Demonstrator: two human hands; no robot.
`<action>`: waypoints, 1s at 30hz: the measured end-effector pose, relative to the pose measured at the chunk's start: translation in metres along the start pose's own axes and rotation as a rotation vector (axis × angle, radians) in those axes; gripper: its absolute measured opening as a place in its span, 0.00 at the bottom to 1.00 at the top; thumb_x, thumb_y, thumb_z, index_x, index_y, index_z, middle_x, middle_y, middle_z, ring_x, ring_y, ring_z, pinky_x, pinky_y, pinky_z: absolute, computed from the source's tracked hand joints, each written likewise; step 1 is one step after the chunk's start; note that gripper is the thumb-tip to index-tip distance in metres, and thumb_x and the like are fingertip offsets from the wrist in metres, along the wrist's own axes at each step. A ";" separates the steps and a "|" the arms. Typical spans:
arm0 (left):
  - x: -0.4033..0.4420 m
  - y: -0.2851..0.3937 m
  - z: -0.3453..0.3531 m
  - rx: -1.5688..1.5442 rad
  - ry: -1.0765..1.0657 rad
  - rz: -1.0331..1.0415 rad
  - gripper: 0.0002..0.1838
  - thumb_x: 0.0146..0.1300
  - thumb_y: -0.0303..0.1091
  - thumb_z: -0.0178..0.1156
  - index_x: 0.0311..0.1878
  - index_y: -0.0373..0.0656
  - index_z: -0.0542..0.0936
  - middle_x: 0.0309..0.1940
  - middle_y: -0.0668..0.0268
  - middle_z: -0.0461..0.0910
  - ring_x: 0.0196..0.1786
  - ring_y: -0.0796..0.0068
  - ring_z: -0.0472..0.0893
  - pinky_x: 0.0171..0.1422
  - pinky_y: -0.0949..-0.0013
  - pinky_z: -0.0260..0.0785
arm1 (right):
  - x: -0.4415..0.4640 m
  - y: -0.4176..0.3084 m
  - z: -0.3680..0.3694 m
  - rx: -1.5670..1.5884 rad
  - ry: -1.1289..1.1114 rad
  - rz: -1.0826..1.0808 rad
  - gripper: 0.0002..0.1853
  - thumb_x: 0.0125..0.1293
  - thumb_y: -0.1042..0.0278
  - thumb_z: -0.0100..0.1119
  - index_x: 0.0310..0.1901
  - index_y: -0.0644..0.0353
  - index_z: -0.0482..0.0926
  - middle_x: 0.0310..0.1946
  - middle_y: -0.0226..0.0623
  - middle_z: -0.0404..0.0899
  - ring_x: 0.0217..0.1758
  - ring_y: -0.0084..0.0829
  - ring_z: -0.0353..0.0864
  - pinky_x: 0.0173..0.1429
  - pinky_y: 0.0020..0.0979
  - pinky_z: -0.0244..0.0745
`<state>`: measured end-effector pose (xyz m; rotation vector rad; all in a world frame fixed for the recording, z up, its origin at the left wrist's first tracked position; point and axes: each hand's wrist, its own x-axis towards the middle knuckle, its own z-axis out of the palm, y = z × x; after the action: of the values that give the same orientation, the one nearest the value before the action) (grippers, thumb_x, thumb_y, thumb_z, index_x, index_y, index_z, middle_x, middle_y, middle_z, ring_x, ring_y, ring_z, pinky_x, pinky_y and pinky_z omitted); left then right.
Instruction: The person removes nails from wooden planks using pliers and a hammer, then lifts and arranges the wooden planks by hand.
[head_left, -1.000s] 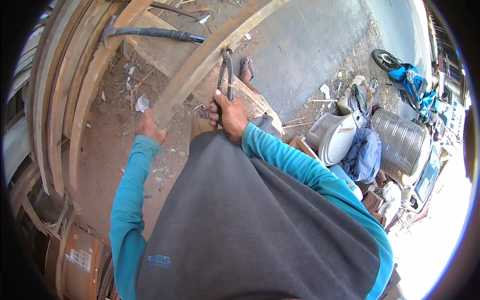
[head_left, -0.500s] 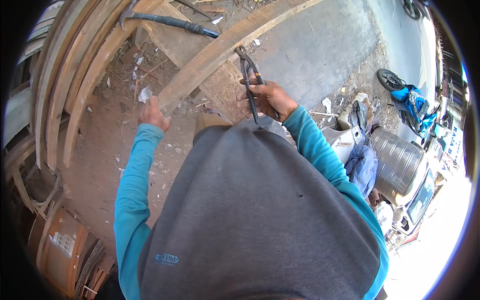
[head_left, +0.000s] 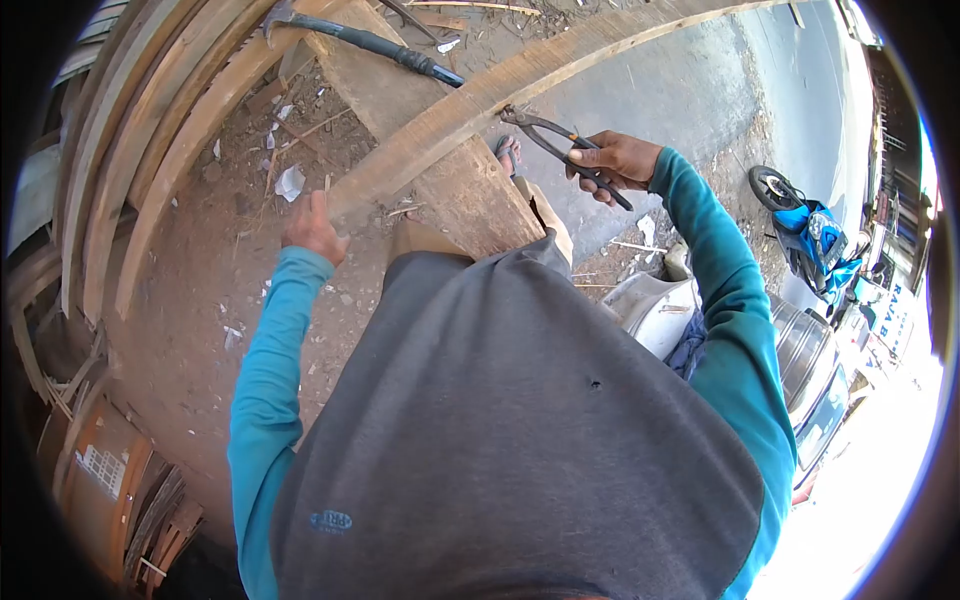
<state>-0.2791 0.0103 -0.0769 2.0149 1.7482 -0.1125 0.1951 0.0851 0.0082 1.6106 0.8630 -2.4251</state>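
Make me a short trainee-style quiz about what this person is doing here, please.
1. Which hand holds the pincers?
A) the left
B) the right
C) neither

2. True or false: the head of the pincers is at the edge of the curved beam.

3. Fill in the blank: the motorbike at the right of the picture is mainly ____ in colour.

Key:
1. B, the right hand.
2. True.
3. Blue.
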 end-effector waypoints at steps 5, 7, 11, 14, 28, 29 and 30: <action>0.009 -0.004 -0.009 -0.075 -0.115 -0.044 0.35 0.42 0.34 0.77 0.53 0.42 0.67 0.48 0.49 0.77 0.53 0.43 0.78 0.55 0.48 0.73 | -0.007 -0.009 0.031 -0.395 0.224 -0.041 0.29 0.53 0.54 0.79 0.40 0.68 0.71 0.26 0.40 0.79 0.22 0.31 0.84 0.21 0.31 0.78; 0.010 -0.004 -0.014 -0.090 -0.160 -0.067 0.35 0.43 0.35 0.77 0.53 0.42 0.67 0.49 0.48 0.78 0.53 0.42 0.79 0.56 0.48 0.73 | -0.015 -0.026 0.057 -0.606 0.416 -0.040 0.27 0.56 0.61 0.75 0.45 0.70 0.68 0.27 0.46 0.80 0.22 0.36 0.85 0.23 0.36 0.79; 0.012 -0.009 -0.012 -0.098 -0.190 -0.071 0.36 0.45 0.38 0.76 0.55 0.44 0.67 0.50 0.48 0.80 0.55 0.42 0.79 0.57 0.47 0.73 | -0.023 -0.024 0.080 -1.319 0.762 -0.325 0.25 0.58 0.65 0.64 0.52 0.68 0.67 0.37 0.49 0.80 0.36 0.42 0.86 0.36 0.46 0.81; 0.013 -0.013 -0.012 -0.112 -0.192 -0.061 0.37 0.45 0.39 0.76 0.57 0.44 0.67 0.52 0.48 0.80 0.56 0.41 0.79 0.59 0.47 0.73 | -0.029 -0.030 0.103 -1.716 0.929 -0.255 0.24 0.62 0.66 0.58 0.58 0.66 0.68 0.41 0.46 0.79 0.43 0.43 0.83 0.43 0.49 0.80; -0.011 0.002 0.011 -0.287 -0.426 -0.078 0.42 0.45 0.42 0.73 0.64 0.36 0.69 0.54 0.42 0.79 0.59 0.44 0.79 0.67 0.54 0.72 | -0.058 -0.025 0.085 -1.558 0.781 0.004 0.23 0.66 0.70 0.46 0.63 0.59 0.67 0.40 0.60 0.82 0.42 0.63 0.82 0.51 0.57 0.74; -0.009 0.002 0.008 -0.289 -0.461 -0.079 0.42 0.45 0.42 0.73 0.64 0.37 0.70 0.54 0.42 0.79 0.59 0.44 0.79 0.66 0.54 0.72 | -0.058 -0.022 0.086 -1.529 0.774 0.035 0.25 0.66 0.70 0.46 0.66 0.58 0.66 0.40 0.59 0.82 0.43 0.62 0.82 0.51 0.57 0.73; -0.008 0.003 0.001 -0.286 -0.497 -0.077 0.41 0.45 0.42 0.73 0.64 0.37 0.70 0.55 0.42 0.79 0.59 0.44 0.79 0.66 0.54 0.72 | -0.056 -0.021 0.087 -1.495 0.769 0.066 0.27 0.66 0.70 0.45 0.68 0.57 0.64 0.39 0.59 0.82 0.43 0.60 0.82 0.51 0.57 0.73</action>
<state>-0.2771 0.0024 -0.0738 1.5500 1.4301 -0.3368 0.1399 0.0462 0.0899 1.5783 1.8990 -0.4269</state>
